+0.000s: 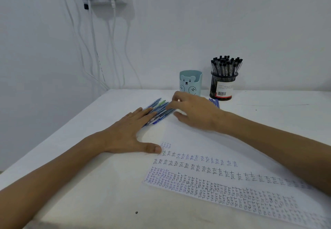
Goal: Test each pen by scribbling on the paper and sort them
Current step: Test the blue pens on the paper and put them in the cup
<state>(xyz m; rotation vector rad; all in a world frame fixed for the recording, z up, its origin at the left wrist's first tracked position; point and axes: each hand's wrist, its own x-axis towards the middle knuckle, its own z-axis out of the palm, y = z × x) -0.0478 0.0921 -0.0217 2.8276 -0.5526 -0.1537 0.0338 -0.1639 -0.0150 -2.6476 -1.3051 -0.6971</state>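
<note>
Pens in blue (160, 111) lay in a loose bundle on the white worktop (100, 184), left of centre and pointing away towards the far left, with one green pen (162, 102) among them at the far side. The left hand (125, 132) rested flat, palm down, its fingers (143, 113) straight and lying across the near end of the bundle, the thumb spread out to the right with its tip at the far left corner of the writing. The right hand (195, 114) hovered over the right side of the same bundle, forefinger reaching onto the pens and thumb lower on the near side; I cannot tell whether it gripped a pen or only touched them. A few more blue pens (215, 102) showed just behind that hand.

The paper (188, 170) lay slanted across the near right of the worktop, covered in rows of the word "test" in dark and blue ink. At the far edge, against the wall, stood a pale teal bear cup (190, 83) and, just to its right, a black mesh holder (223, 87) packed with black-capped pens (226, 66). Chargers and white cables (111, 32) hung from a socket at the upper left.
</note>
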